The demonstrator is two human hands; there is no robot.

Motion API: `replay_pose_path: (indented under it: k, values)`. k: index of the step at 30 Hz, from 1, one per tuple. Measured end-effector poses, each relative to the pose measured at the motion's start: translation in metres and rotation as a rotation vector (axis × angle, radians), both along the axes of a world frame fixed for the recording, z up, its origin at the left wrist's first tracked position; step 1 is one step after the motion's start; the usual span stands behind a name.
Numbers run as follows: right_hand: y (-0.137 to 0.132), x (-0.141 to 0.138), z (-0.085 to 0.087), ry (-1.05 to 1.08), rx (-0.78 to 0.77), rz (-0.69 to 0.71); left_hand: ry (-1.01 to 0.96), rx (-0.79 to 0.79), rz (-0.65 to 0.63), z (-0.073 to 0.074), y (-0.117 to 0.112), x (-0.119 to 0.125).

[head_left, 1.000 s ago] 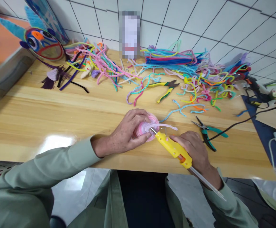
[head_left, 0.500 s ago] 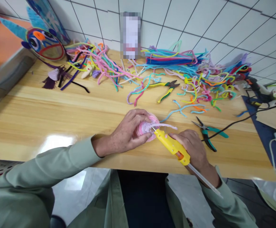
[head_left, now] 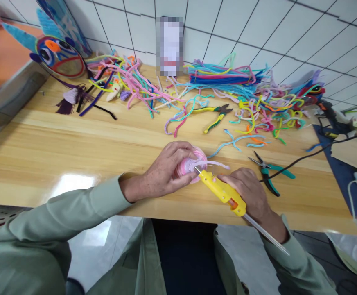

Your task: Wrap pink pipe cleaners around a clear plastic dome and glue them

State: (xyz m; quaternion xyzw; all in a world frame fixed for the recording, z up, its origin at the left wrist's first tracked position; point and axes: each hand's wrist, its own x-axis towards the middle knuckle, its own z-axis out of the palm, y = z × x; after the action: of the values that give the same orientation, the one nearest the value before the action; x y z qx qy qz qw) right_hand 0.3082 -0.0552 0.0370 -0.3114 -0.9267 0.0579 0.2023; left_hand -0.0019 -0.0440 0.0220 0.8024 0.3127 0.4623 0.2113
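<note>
My left hand (head_left: 166, 170) is closed around a pink coiled pipe-cleaner piece (head_left: 195, 160) that rests on the wooden table (head_left: 74, 143). A loose pink end (head_left: 218, 164) trails to the right of it. My right hand (head_left: 252, 194) grips a yellow glue gun (head_left: 223, 191), a clear glue stick (head_left: 267, 237) poking out of its back. The gun's metal tip (head_left: 197, 169) touches the pink coil just beside my left thumb.
Green-handled pliers (head_left: 270, 172) lie right of my right hand, a black cable (head_left: 316, 153) running past them. Yellow-handled pliers (head_left: 217, 114) sit among several loose coloured pipe cleaners (head_left: 227, 78) at the back. A pipe-cleaner mask (head_left: 55, 55) leans at the far left.
The glue gun's tip has shifted slightly along the pink coil. Both hands stay in nearly the same place.
</note>
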Motion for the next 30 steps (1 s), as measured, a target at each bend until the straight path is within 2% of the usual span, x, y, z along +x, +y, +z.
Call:
replay_pose_path:
  k: [4, 9, 16, 20, 26, 30]
  values:
    - [0.000, -0.004, 0.006, -0.009, -0.001, 0.009, 0.005, -0.006, -0.010, 0.001, 0.000, 0.000]
    - [0.005, -0.008, 0.007, 0.074, 0.107, 0.028, 0.013, -0.019, -0.001, 0.001, 0.001, -0.001]
    - [0.003, -0.006, 0.002, 0.053, 0.044, 0.013, 0.006, -0.010, -0.005, 0.001, 0.000, -0.001]
    - [0.003, -0.009, 0.003, 0.076, 0.079, 0.025, 0.002, -0.012, 0.004, 0.001, 0.000, -0.001]
    - [0.003, -0.008, -0.004, 0.079, 0.078, -0.042, 0.009, -0.019, -0.007, 0.001, 0.000, -0.002]
    - [0.003, -0.008, -0.001, 0.092, 0.070, 0.011, -0.005, -0.013, -0.015, -0.001, 0.000, -0.002]
